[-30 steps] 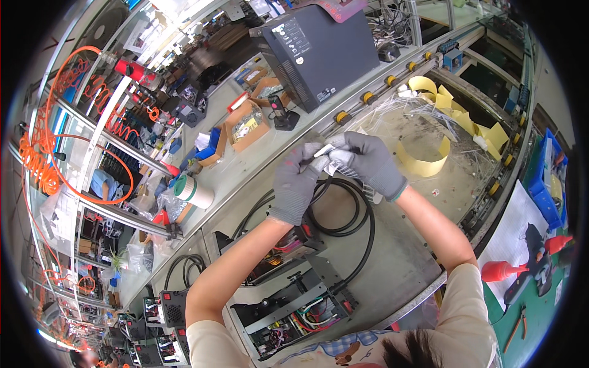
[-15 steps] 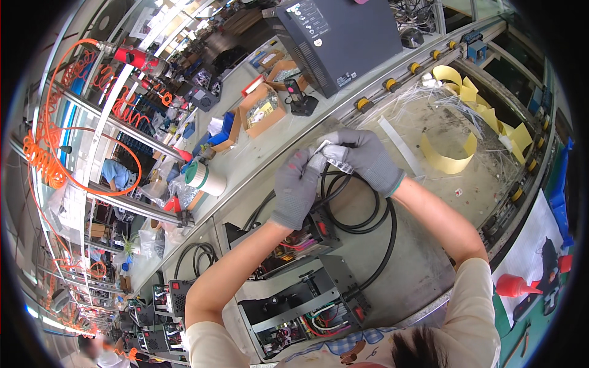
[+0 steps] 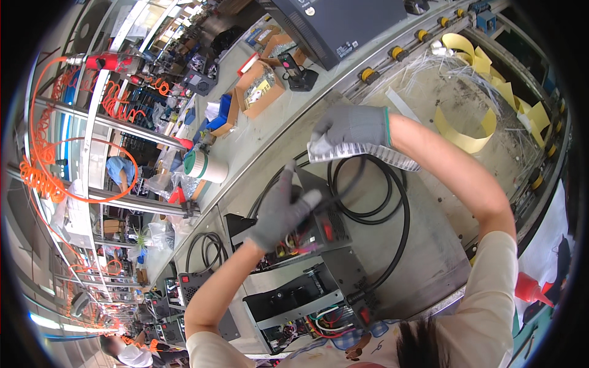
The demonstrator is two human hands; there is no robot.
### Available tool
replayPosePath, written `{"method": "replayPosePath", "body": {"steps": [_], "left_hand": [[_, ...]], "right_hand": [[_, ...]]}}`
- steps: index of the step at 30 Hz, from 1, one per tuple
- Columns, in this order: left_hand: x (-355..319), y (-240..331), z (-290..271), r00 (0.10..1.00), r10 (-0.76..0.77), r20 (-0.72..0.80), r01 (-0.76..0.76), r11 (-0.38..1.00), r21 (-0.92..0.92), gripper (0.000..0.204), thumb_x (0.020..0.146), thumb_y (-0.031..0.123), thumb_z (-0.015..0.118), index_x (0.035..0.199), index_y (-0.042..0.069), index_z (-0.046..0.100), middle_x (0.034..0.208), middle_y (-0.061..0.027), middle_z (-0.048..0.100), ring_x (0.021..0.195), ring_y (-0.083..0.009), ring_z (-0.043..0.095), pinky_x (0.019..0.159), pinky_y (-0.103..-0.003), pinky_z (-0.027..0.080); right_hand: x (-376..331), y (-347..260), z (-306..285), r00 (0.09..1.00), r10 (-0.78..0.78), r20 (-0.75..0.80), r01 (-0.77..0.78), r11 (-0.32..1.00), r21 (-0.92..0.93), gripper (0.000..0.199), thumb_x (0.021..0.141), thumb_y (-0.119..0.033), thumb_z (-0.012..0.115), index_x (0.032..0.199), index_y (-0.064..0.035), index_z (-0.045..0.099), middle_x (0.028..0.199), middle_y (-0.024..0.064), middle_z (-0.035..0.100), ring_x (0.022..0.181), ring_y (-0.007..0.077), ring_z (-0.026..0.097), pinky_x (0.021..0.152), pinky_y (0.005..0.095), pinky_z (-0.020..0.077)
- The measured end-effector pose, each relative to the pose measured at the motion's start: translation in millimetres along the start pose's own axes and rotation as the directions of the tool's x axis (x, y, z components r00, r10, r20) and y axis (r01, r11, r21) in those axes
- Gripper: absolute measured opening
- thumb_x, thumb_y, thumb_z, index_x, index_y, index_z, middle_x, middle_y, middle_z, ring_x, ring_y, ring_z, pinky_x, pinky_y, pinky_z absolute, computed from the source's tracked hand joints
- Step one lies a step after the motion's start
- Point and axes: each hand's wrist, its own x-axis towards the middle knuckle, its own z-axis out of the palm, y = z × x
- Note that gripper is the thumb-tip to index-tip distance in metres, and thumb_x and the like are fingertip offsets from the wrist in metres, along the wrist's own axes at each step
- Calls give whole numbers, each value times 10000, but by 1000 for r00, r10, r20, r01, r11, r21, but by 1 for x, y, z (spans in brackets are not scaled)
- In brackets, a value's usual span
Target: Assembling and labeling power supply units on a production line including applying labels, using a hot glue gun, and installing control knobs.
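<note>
My right hand (image 3: 354, 127), in a grey glove, is closed on a white strip of printed labels (image 3: 383, 153). The strip hangs along below the hand toward the wrist. My left hand (image 3: 279, 214), also gloved, has thumb and fingers spread, with nothing visible between them. It hovers over an open black electrical unit (image 3: 336, 230) with a red switch and loose wires, hiding part of it. A second open unit (image 3: 294, 300), with coloured wires showing, stands nearer to me. Thick black cable (image 3: 402, 239) lies coiled beside the units, below my right hand.
Yellow paper strips (image 3: 469, 138) and clear plastic scraps lie at the right. Beyond the rail are a cardboard box of small parts (image 3: 261, 89), a black stand (image 3: 299, 76), a white-and-green cup (image 3: 205, 167) and a large dark cabinet (image 3: 350, 27). Red-handled tools (image 3: 113, 62) hang at the left.
My hands were together holding the strip; now they are apart. The left hand has let go and moved down toward the unit. The right hand keeps the strip, which now stretches out longer.
</note>
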Motion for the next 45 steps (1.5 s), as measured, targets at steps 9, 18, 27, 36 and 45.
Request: {"method": "replayPosePath", "body": {"steps": [9, 18, 27, 36, 45], "left_hand": [[-17, 7, -5, 979, 1, 206, 18, 996, -86, 1076, 705, 490, 737, 1446, 12, 121, 870, -147, 633, 751, -254, 627, 726, -342, 485], [-17, 8, -4, 973, 2, 231, 56, 969, -242, 1143, 672, 479, 770, 1443, -15, 86, 878, -123, 637, 773, -201, 628, 724, -306, 487], [-17, 4, -1, 981, 11, 195, 32, 977, -213, 1126, 670, 469, 778, 1443, -11, 116, 866, -111, 644, 756, -187, 627, 716, -287, 488], [-17, 3, -1, 983, 41, 181, 2, 973, -229, 1108, 686, 467, 768, 1446, -5, 114, 888, -113, 658, 768, -182, 637, 736, -282, 485], [-18, 2, 1, 984, 17, 179, 31, 964, -266, 1114, 683, 502, 757, 1444, -9, 123, 940, -138, 664, 774, -175, 641, 742, -278, 487]], "right_hand": [[-14, 2, 50, 940, 234, 249, -273, 953, 133, 316, 753, -359, 730, 853, -60, 710, 675, 2, 644, 576, 61, 529, 525, 246, 409], [-13, 7, 53, 947, 202, 249, -254, 947, 197, 269, 777, -312, 721, 897, -72, 718, 680, -13, 652, 572, 56, 524, 514, 238, 402], [-9, 12, 54, 961, 175, 212, -209, 966, 152, 304, 747, -312, 738, 896, -48, 712, 716, 17, 671, 605, 74, 560, 556, 242, 436], [-8, 9, 57, 957, 235, 169, -256, 961, 110, 345, 720, -322, 756, 890, -26, 708, 726, 51, 671, 636, 110, 579, 592, 261, 453], [-9, 3, 57, 959, 249, 136, -256, 966, 35, 355, 695, -335, 762, 854, -22, 704, 698, 61, 655, 622, 127, 565, 590, 275, 449]]}}
